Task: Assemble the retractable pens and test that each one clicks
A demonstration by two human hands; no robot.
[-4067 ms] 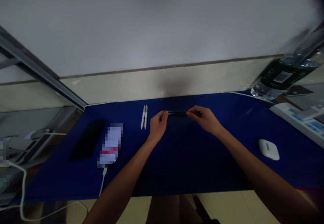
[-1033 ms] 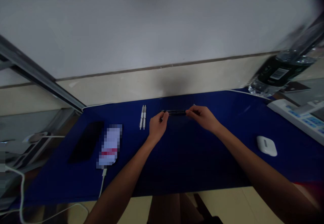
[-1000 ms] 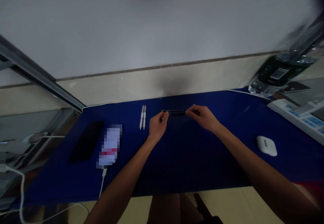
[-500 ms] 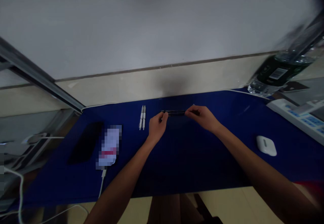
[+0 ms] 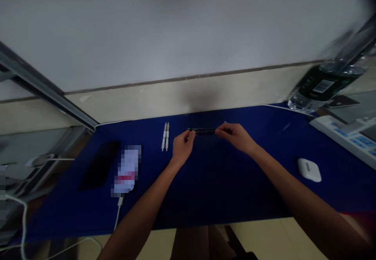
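Head camera: noted no clear change from half a second ago, with left hand (image 5: 183, 145) and right hand (image 5: 236, 137) pinching opposite ends of dark pens (image 5: 205, 130) laid crosswise over blue mat (image 5: 223, 189), near white pens (image 5: 167, 135), so read as steadying rather than shifting anything.

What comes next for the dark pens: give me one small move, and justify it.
Probably loosen the right hand slightly: the dark pens look parallel and close together, and the left hand, at their other end, could steady them.
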